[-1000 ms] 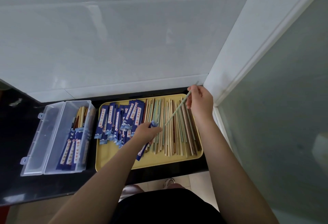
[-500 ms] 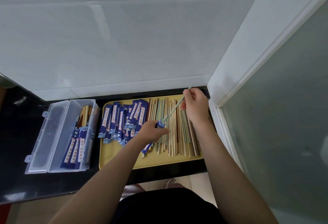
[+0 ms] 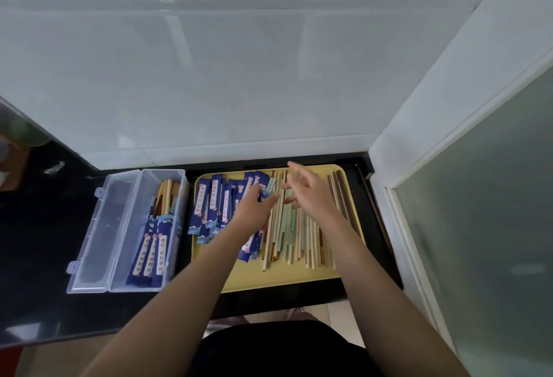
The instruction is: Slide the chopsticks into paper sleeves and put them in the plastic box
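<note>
A yellow tray (image 3: 278, 276) holds a pile of blue paper sleeves (image 3: 215, 206) on its left and several loose chopsticks (image 3: 302, 236) on its right. My left hand (image 3: 254, 206) grips a blue sleeve (image 3: 251, 246) whose lower end sticks out below my wrist. My right hand (image 3: 308, 194) hovers over the chopsticks with fingers spread and blurred, holding nothing that I can make out. The clear plastic box (image 3: 125, 230) stands open left of the tray, with sleeved chopsticks (image 3: 154, 251) inside.
Tray and box sit on a black counter (image 3: 39, 257) against a white tiled wall (image 3: 239, 77). A white frame with frosted glass (image 3: 478, 227) closes the right side. The box lid (image 3: 101, 227) lies folded out to the left.
My right hand has let go of the green chopstick it was guiding into the sleeve and spread its fingers. My left hand still holds the sleeve. The view shifted slightly.
</note>
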Demonstrator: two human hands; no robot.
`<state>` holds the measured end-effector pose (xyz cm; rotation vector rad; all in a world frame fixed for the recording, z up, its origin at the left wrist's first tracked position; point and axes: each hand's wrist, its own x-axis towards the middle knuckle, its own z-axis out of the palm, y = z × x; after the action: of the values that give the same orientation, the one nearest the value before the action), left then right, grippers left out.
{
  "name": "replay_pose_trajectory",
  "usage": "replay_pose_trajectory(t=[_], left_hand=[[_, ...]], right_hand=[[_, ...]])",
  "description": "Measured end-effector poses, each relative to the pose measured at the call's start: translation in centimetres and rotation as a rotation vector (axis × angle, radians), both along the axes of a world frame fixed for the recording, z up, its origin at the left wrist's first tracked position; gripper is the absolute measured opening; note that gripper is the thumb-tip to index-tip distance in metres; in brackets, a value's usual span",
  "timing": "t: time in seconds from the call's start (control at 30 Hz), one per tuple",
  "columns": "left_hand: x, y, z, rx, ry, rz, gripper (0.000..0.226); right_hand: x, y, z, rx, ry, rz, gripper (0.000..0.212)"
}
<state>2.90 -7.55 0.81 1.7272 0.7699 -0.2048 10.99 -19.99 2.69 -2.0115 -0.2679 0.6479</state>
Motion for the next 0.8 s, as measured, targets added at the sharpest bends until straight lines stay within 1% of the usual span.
replay_pose_trajectory(t=[0.07,0.17,0.27,0.33,0.4,0.47,0.57,0.63,0.7,0.8], left_hand=[[-0.8,2.1,0.2,0.038,-0.023,0.062,0.027],[-2.2,6.2,0.4,0.241,0.001,0.171,0.028],[-4.0,10.0,1.0,0.422,0.073,0.313,0.028],[-5.2,12.0,1.5,0.497,0.172,0.343,0.029],[-6.4,13.9,1.4,0.518,0.304,0.322,0.033],[-7.3,14.9,0.9,0.483,0.398,0.265,0.041],[-8.2,15.7,0.0,0.432,0.454,0.213,0.050],[-8.1,15.8,-0.5,0.463,0.469,0.178,0.054],[-7.6,15.7,-0.9,0.516,0.438,0.159,0.054],[-6.7,15.0,-0.8,0.565,0.243,0.193,0.047]], right_hand=[[0.0,0.8,-0.4,-0.065,-0.011,-0.025,0.031],[-0.9,3.0,-1.9,-0.249,-0.049,-0.013,0.020],[-2.0,5.3,-4.4,-0.423,-0.075,0.043,0.019],[-2.8,6.6,-6.0,-0.521,-0.060,0.066,0.015],[-3.7,7.8,-7.3,-0.575,-0.031,0.049,0.015],[-4.4,8.4,-8.0,-0.604,0.003,0.011,0.021],[-5.0,9.3,-8.5,-0.654,0.041,-0.035,0.027],[-5.1,9.5,-8.6,-0.675,0.050,-0.039,0.027],[-5.1,9.4,-8.5,-0.674,0.055,-0.056,0.027],[-4.7,8.7,-8.1,-0.631,0.042,-0.114,0.017]])
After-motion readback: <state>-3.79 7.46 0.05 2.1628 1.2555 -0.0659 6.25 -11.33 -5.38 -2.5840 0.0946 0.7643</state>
